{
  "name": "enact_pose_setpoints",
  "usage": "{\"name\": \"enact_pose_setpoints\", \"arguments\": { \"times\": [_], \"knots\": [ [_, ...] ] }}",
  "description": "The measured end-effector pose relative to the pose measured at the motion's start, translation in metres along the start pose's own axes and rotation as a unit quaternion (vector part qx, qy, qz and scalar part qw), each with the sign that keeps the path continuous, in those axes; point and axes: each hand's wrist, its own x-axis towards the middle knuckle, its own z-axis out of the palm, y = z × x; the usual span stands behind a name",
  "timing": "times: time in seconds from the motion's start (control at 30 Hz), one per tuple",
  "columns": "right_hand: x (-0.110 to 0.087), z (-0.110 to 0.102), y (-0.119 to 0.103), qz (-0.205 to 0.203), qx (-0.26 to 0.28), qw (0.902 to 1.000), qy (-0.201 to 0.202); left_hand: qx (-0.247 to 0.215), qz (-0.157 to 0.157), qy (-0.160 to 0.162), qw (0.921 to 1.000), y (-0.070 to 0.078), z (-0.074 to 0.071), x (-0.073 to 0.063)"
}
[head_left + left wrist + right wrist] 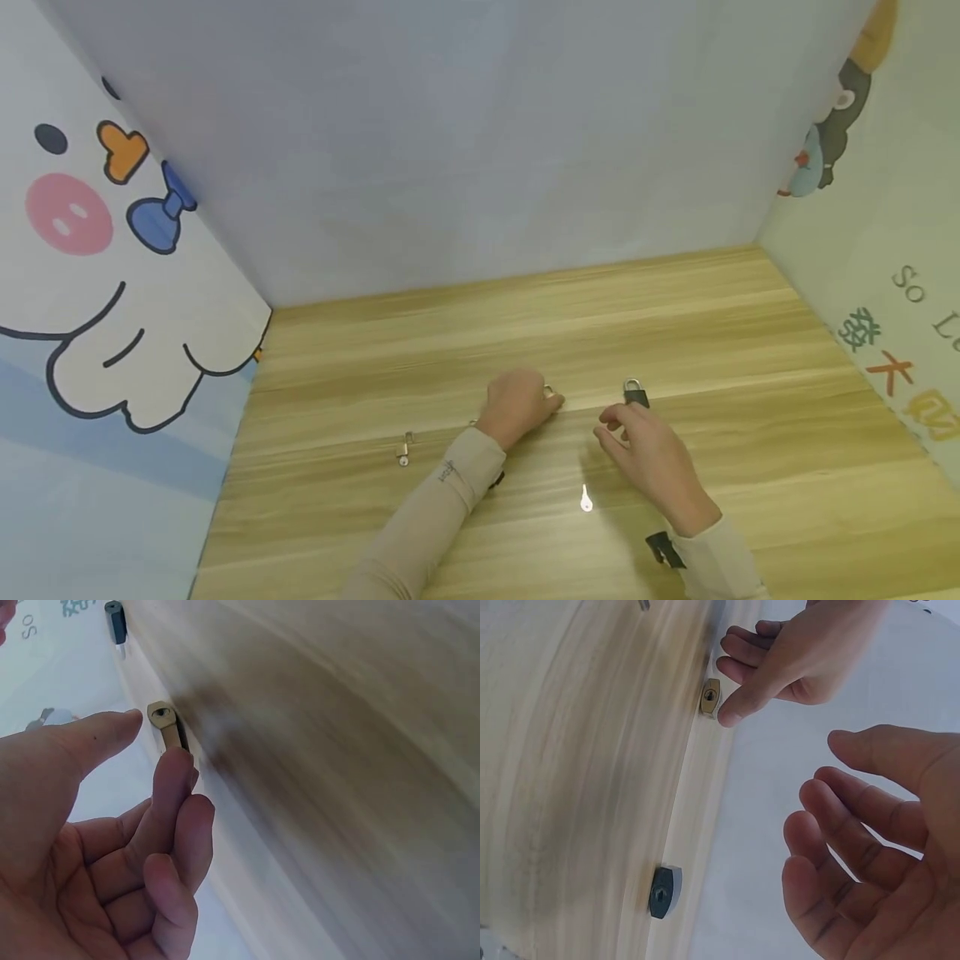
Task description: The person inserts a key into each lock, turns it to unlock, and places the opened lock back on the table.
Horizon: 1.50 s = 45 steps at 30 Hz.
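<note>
A brass padlock (pixel 161 716) stands on the wooden table, its keyhole end towards the left wrist camera. My left hand (pixel 517 408) is around it: the thumb is straight and apart from the lock, while the index fingertip overlaps its body in the left wrist view. In the head view the hand hides most of this lock. My right hand (pixel 648 454) hovers with loosely bent fingers and holds nothing. Just beyond its fingertips is a black padlock (pixel 636 392) with a silver shackle. A bright silver key (pixel 587 500) lies on the table between the two forearms.
To the left lies a small brass padlock (pixel 402 450) with its shackle up and a key at its lower end. A pale wall closes off the table (pixel 337 350) at the back, and printed panels flank it on both sides.
</note>
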Motion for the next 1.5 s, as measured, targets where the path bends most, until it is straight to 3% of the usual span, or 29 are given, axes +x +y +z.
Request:
{"name": "enact_pose_setpoints", "arguments": {
  "times": [0.5, 0.8, 1.17, 1.4, 1.5],
  "knots": [
    [-0.007, -0.001, 0.004, -0.016, -0.032, 0.9992, 0.018, 0.005, -0.003, -0.017, 0.9998, 0.010, 0.007, 0.015],
    [-0.012, 0.002, -0.004, -0.014, -0.048, 0.9987, 0.009, -0.015, -0.009, -0.008, 0.9998, 0.009, 0.005, 0.013],
    [-0.023, 0.010, -0.014, 0.024, -0.069, 0.9947, -0.073, -0.010, 0.016, 0.016, 0.9997, 0.015, -0.020, 0.003],
    [-0.031, 0.016, -0.019, 0.079, -0.063, 0.9828, -0.155, 0.001, 0.019, 0.010, 0.9998, 0.015, -0.032, -0.005],
    [-0.035, 0.020, -0.021, 0.086, -0.064, 0.9800, -0.168, 0.002, 0.018, 0.007, 0.9998, 0.015, -0.035, -0.008]
  ]
}}
